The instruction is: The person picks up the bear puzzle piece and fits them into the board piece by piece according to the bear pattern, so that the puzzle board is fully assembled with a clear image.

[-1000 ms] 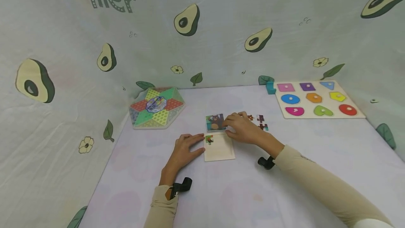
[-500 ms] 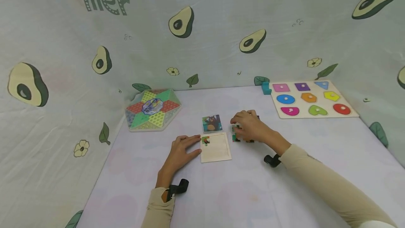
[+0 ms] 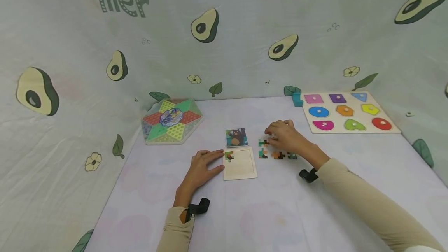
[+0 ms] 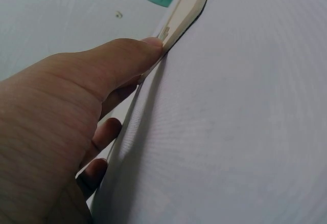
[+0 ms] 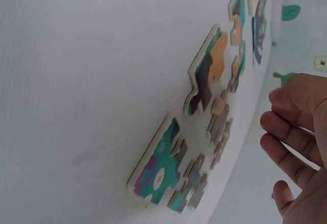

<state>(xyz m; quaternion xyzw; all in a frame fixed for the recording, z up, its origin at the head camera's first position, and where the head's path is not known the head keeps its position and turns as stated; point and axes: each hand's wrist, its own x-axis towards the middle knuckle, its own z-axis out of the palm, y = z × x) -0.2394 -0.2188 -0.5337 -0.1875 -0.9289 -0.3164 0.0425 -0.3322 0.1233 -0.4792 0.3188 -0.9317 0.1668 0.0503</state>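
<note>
A shallow wooden puzzle board (image 3: 241, 166) lies at mid-table with one jigsaw piece (image 3: 229, 156) in its upper left corner. My left hand (image 3: 198, 170) touches the board's left side with extended fingertips and thumb; in the left wrist view, the thumb (image 4: 133, 55) rests against the board's edge. Loose jigsaw pieces (image 3: 279, 155) lie to the right of the board. Over them hovers my right hand (image 3: 287, 137), fingers bent, hiding some pieces. In the right wrist view, nothing shows between its fingers (image 5: 291, 127), and a teal corner piece (image 5: 162, 162) lies among the others.
Behind the board lies a small bear picture (image 3: 236, 137). A hexagonal patterned box (image 3: 171, 121) sits at the back left. A shape board with knobbed pieces (image 3: 351, 112) stands at the back right, beside a small teal block (image 3: 297, 99). A printed cloth (image 3: 245, 73) hangs behind.
My right hand has moved right, from beside the bear picture to above the loose pieces, uncovering the nearer ones. My left hand stays at the board's left side.
</note>
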